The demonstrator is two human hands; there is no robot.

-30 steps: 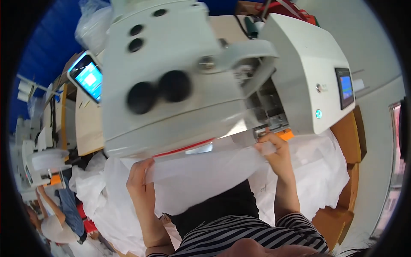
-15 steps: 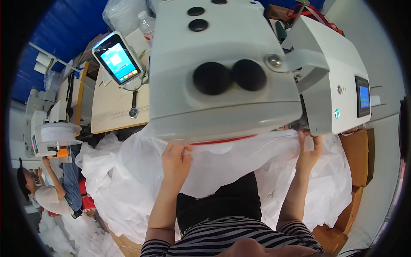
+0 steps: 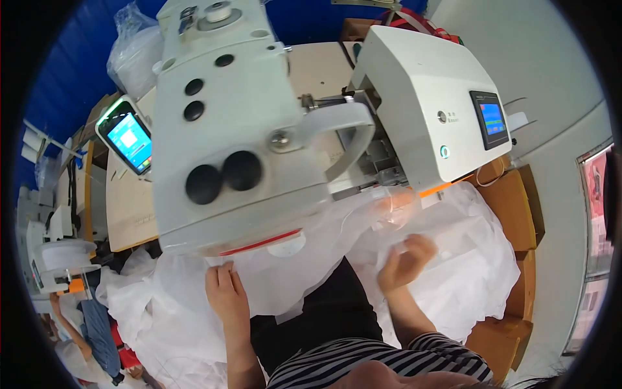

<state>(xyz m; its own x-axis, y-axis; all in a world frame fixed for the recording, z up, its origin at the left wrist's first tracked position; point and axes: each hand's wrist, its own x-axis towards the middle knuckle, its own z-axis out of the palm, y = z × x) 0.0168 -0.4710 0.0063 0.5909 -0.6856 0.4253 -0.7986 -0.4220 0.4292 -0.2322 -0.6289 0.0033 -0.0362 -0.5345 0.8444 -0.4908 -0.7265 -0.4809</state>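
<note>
The left hand lies flat, fingers together and pointing to 12 o'clock, pressing the white fabric just under the sewing machine. The right hand, at 3 o'clock from it, curls its fingers around a bunched fold of fabric below the control box.
</note>
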